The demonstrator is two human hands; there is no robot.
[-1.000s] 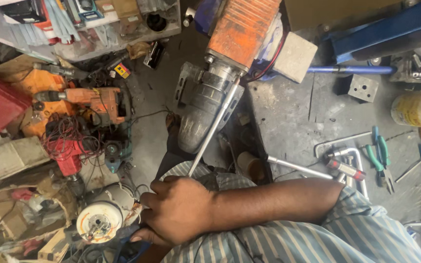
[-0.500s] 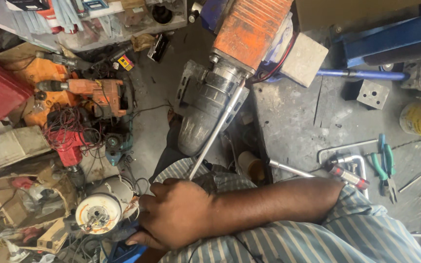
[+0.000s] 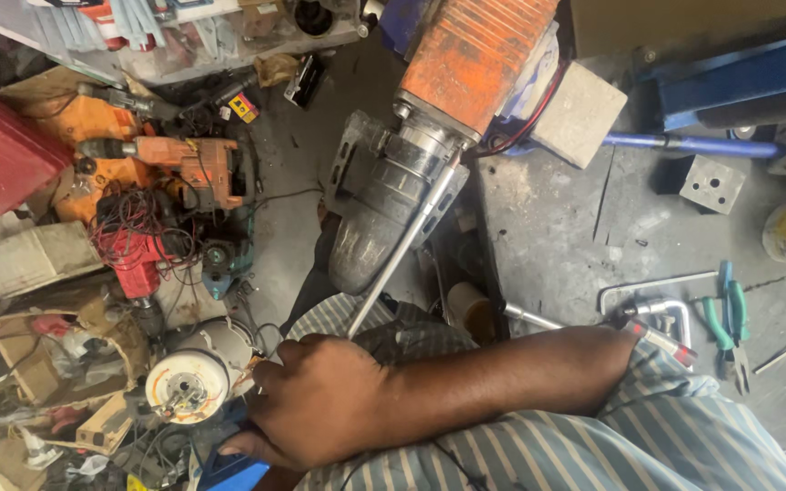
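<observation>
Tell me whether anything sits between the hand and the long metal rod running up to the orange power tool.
Nothing visible does. The hand lies right at the lower end of the metal rod, which slants up along the grey nose of the orange power tool. The rod's tip meets the knuckles; whether the fingers grip it is hidden.

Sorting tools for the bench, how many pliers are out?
1: green-handled pliers on the grey bench at right, beside the metal rods. The cluttered pile at left may hide more.
</observation>
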